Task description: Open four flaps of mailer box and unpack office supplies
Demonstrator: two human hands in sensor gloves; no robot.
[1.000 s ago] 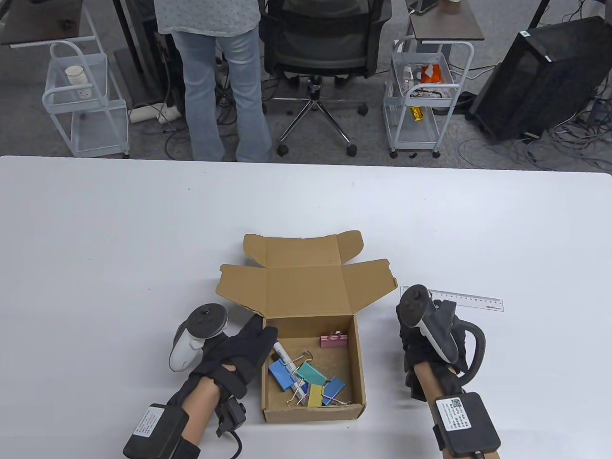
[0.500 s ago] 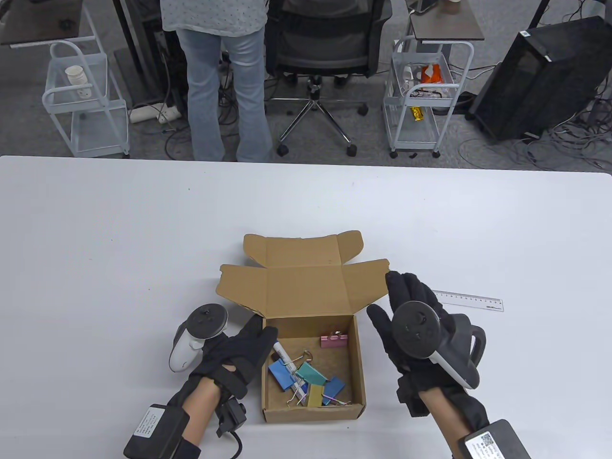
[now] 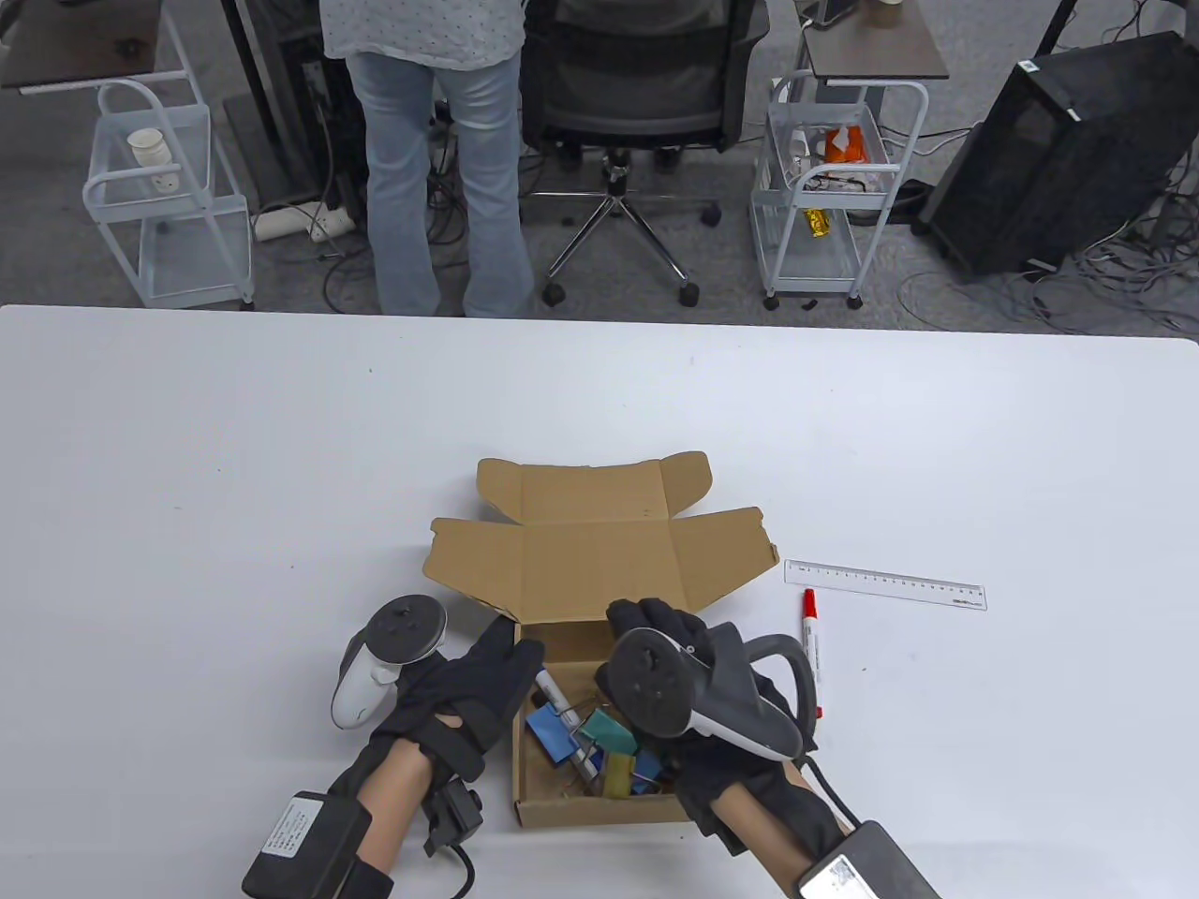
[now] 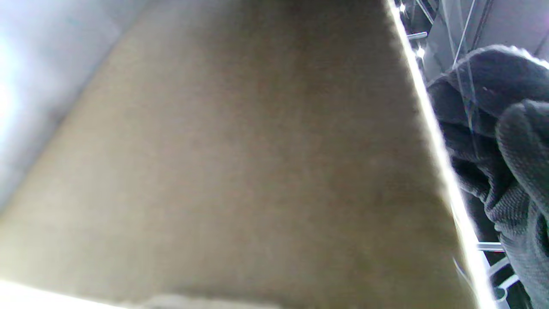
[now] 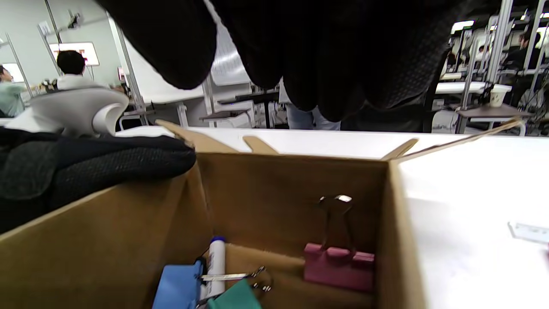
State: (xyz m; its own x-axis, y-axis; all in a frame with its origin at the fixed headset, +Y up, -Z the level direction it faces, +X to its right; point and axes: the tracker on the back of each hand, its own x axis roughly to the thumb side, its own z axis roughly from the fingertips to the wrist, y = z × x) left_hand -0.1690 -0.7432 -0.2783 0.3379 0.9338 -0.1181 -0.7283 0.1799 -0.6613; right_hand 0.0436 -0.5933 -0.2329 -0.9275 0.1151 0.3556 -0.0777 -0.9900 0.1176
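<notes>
right hand (image 3: 670,655) now over box (image 3: 553,813), fingers relaxed, empty | red marker (image 3: 812,641) newly on desk (image 3: 281,468) beside ruler (image 3: 885,584) | left hand (image 3: 468,688) flat against box wall | clips remain

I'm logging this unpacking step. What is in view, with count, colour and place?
box: one, brown, flaps open, table centre.
clips: several, blue, teal, yellow, in the box; one pink by the far wall.
marker: one, white, blue-capped, in the box.
red marker: one, on the table right of the box.
ruler: one, clear, beyond the red marker.
table: one, white.
chair: one, black, behind the table.
left hand: on the box's left wall.
right hand: over the box.
</notes>
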